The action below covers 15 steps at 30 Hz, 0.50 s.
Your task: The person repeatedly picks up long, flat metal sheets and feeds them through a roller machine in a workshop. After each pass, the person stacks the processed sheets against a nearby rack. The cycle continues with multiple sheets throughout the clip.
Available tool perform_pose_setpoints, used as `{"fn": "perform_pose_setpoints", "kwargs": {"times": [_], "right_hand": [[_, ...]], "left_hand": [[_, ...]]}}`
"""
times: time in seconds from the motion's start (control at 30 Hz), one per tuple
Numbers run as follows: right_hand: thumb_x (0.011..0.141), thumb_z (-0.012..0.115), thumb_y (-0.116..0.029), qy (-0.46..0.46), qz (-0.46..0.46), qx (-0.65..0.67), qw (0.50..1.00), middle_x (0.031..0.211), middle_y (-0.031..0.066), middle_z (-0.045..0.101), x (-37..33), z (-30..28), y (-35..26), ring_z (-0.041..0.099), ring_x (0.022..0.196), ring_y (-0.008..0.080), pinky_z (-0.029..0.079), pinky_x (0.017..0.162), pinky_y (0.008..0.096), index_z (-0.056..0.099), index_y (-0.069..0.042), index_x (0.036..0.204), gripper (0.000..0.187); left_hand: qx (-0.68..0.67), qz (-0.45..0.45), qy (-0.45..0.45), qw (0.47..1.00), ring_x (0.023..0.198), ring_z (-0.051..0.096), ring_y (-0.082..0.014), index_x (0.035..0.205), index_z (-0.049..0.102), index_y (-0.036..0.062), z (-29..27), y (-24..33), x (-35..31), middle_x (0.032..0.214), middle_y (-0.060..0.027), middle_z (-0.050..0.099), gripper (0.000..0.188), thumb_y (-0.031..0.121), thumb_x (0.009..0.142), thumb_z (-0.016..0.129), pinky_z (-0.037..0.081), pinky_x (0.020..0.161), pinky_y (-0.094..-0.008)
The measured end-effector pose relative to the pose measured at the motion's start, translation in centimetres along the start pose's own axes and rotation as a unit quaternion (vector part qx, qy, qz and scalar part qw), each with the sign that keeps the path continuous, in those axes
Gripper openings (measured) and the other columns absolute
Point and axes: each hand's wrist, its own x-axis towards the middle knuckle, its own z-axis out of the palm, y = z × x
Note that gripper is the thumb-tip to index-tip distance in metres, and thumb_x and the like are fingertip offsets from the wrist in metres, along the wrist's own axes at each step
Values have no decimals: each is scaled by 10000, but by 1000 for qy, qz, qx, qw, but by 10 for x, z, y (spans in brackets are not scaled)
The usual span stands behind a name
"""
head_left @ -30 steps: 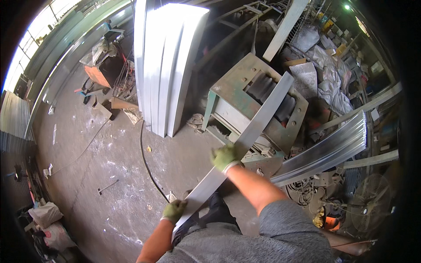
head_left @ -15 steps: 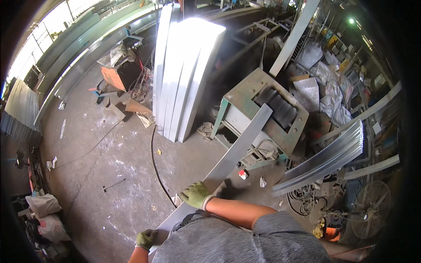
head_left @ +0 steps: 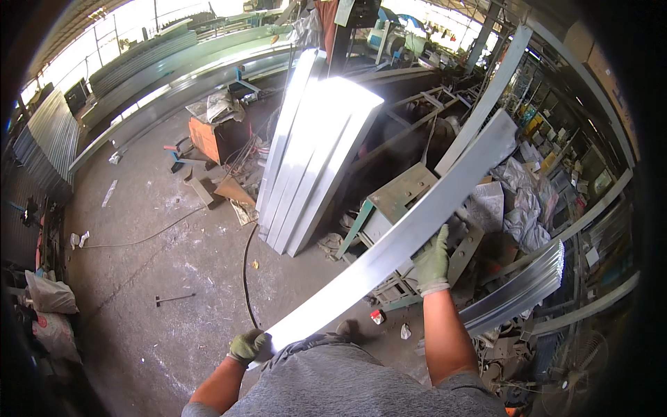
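Observation:
A long flat metal strip [head_left: 375, 260] slants across in front of me, from near my waist up to the far right. My left hand [head_left: 249, 346], in a green work glove, is closed around its near end. My gloved right hand [head_left: 432, 263] holds its right edge farther along, fingers partly hidden against the strip. Beneath the strip's far half stands a worn machine with a green and grey frame [head_left: 403, 189], largely covered by it. A stack of shiny metal lengths [head_left: 313, 174] leans left of the machine.
A black cable [head_left: 246, 278] runs over the concrete floor [head_left: 160, 243]. An orange box [head_left: 207, 139] with scraps stands farther back. Corrugated metal lengths [head_left: 517, 288] lie to the right, near a standing fan [head_left: 573, 368]. White sacks [head_left: 524, 201] and debris crowd the far right.
The strip has risen and swung over the machine. My right hand has moved forward and right along it. My left hand has shifted slightly up and right, still gripping the near end.

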Motion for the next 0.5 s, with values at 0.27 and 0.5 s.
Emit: {"fn": "perform_pose_setpoints", "kwargs": {"times": [0.27, 0.5], "right_hand": [[1058, 730, -461, 88, -51, -115, 988, 1508, 115, 628, 3, 4, 39, 588, 1359, 232, 441, 1188, 392, 587, 35, 1510, 686], [1048, 767, -383, -33, -40, -308, 950, 1151, 55, 800, -9, -4, 137, 671, 1073, 115, 539, 960, 331, 761, 12, 1289, 463]], "left_hand": [[205, 0, -68, 976, 1344, 657, -426, 1473, 642, 22, 4, 69, 90, 1425, -267, 692, 663, 492, 1012, 726, 518, 1139, -479], [67, 327, -3, 943, 1503, 520, -408, 1676, 306, -47, 76, 313, 215, 1634, -291, 496, 1185, 478, 833, 953, 439, 1231, -469]]}}
